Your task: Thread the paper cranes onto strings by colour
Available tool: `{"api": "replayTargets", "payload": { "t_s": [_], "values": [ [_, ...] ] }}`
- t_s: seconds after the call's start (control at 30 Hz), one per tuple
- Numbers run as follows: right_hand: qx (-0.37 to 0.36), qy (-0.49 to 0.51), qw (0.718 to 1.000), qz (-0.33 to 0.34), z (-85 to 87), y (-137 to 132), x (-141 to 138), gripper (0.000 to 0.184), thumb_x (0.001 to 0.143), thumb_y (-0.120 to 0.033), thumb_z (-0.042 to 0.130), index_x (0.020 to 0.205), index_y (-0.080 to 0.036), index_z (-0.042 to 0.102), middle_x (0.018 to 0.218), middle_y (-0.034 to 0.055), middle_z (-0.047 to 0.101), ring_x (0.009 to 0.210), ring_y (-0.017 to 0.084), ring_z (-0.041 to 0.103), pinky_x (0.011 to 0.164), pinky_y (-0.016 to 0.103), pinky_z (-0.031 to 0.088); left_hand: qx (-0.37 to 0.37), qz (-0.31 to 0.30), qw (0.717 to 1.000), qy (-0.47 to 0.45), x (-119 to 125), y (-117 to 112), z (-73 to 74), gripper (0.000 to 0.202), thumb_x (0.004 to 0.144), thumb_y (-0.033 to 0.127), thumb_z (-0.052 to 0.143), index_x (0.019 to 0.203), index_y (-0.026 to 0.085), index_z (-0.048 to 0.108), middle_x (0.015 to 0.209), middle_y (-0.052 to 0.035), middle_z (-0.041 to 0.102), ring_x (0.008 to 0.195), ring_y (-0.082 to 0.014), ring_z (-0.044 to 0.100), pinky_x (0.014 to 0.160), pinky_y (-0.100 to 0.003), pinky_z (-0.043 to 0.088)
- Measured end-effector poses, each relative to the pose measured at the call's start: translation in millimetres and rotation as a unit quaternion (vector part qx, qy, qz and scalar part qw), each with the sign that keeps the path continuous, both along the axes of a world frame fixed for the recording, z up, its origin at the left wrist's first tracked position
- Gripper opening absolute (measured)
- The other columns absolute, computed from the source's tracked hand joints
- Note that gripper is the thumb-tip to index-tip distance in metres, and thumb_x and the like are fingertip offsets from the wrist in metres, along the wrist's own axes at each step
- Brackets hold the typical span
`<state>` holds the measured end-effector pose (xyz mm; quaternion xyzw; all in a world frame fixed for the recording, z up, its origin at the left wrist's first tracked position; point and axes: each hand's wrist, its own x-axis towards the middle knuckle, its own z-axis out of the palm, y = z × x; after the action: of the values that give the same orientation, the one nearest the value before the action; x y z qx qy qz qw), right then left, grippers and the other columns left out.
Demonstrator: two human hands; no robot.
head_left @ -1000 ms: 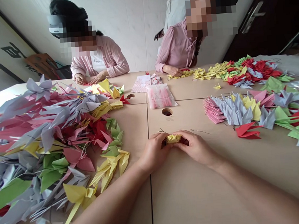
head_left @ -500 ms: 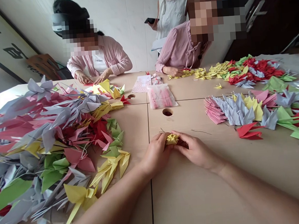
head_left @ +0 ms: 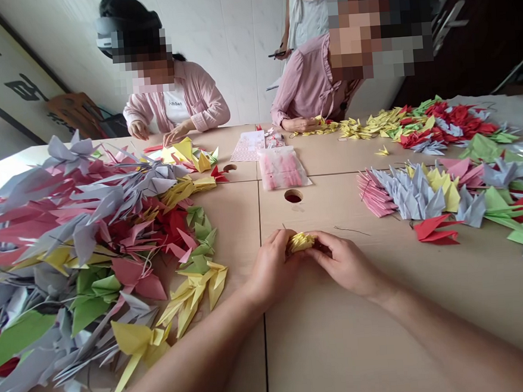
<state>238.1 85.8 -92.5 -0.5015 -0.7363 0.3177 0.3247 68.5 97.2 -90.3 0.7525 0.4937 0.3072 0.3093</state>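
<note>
A small bundle of yellow folded paper cranes (head_left: 301,241) sits between my hands, above the middle of the table. My left hand (head_left: 272,260) is closed on its left side, a thin dark wire end sticking up beside the thumb. From the right, my right hand (head_left: 343,259) grips the same bundle between thumb and fingers. Parts of the bundle are hidden by the fingers. A loose dark wire (head_left: 351,231) lies on the tabletop just beyond my right hand.
A big heap of coloured paper cranes (head_left: 98,231) covers the left side. More cranes (head_left: 417,191) lie at the right, with a red one (head_left: 434,230) nearest. A plastic packet (head_left: 283,168) lies by a round table hole (head_left: 293,197). Two people sit opposite; another stands behind.
My hands stay around the yellow bundle, which has shifted and turned very slightly. Across the table, the left person's hand has lifted away from the red paper.
</note>
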Motion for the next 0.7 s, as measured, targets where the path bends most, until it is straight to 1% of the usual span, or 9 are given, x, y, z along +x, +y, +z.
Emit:
{"api": "replayTargets", "payload": {
  "t_s": [0.07,0.17,0.27,0.4,0.47,0.6,0.7],
  "values": [
    [-0.005,-0.014,1.000,-0.005,0.2,0.7,0.5,0.020,0.087,-0.022,0.051,0.103,-0.022,0.063,0.101,0.0048,0.069,0.090,0.020,0.065,0.080,0.032,0.051,-0.012,0.006,1.000,0.008,-0.7,1.3,-0.6,0.017,0.077,0.020,0.063,0.092,0.019,0.056,0.087,-0.0019,0.061,0.080,-0.0162,0.057,0.071,-0.026,0.045],
    [0.003,-0.033,0.999,-0.006,-1.1,2.2,1.2,0.013,0.086,-0.021,0.053,0.094,-0.021,0.064,0.094,0.0048,0.069,0.087,0.021,0.063,0.077,0.032,0.050,-0.019,-0.011,1.000,0.015,-1.8,2.8,0.0,0.010,0.076,0.020,0.063,0.082,0.018,0.055,0.084,-0.0015,0.060,0.077,-0.0158,0.056,0.069,-0.025,0.044],
    [0.009,-0.033,0.999,-0.007,-2.6,3.5,1.7,0.011,0.085,-0.021,0.055,0.092,-0.021,0.064,0.093,0.0043,0.068,0.087,0.020,0.062,0.077,0.032,0.049,-0.016,-0.018,1.000,0.014,-2.5,3.1,1.2,0.010,0.074,0.015,0.063,0.079,0.018,0.055,0.082,-0.0013,0.060,0.076,-0.0155,0.056,0.068,-0.024,0.043],
    [0.009,-0.043,0.999,-0.010,-3.0,3.5,2.2,0.008,0.080,-0.021,0.063,0.088,-0.021,0.064,0.090,0.0031,0.067,0.086,0.020,0.061,0.075,0.031,0.048,-0.010,-0.022,0.999,0.029,-2.7,2.2,2.1,0.010,0.073,0.013,0.063,0.078,0.018,0.056,0.080,-0.0012,0.060,0.075,-0.0155,0.055,0.067,-0.024,0.041],
    [0.023,-0.052,0.998,-0.004,-2.4,2.9,2.3,0.006,0.079,-0.019,0.063,0.085,-0.021,0.064,0.085,0.0026,0.066,0.084,0.020,0.060,0.073,0.031,0.047,-0.005,-0.025,0.999,0.038,-2.8,1.9,2.6,0.008,0.073,0.015,0.063,0.074,0.018,0.056,0.075,0.0000,0.059,0.072,-0.0148,0.054,0.065,-0.023,0.040],
    [0.064,-0.061,0.996,0.002,-0.5,1.7,2.3,0.007,0.080,-0.014,0.060,0.078,-0.020,0.063,0.079,0.0026,0.065,0.082,0.020,0.058,0.072,0.031,0.046,-0.001,-0.017,0.999,0.045,-3.6,1.8,3.9,0.015,0.073,0.021,0.067,0.067,0.017,0.054,0.067,0.0023,0.057,0.067,-0.0130,0.052,0.061,-0.022,0.036],
    [0.060,-0.062,0.996,0.007,0.3,1.5,2.5,0.008,0.080,-0.015,0.060,0.075,-0.021,0.061,0.076,0.0022,0.064,0.079,0.020,0.058,0.069,0.031,0.046,0.002,-0.022,0.999,0.050,-3.9,1.3,4.8,0.016,0.073,0.022,0.068,0.066,0.018,0.054,0.066,0.0023,0.057,0.066,-0.0131,0.052,0.060,-0.022,0.036]
  ]
}}
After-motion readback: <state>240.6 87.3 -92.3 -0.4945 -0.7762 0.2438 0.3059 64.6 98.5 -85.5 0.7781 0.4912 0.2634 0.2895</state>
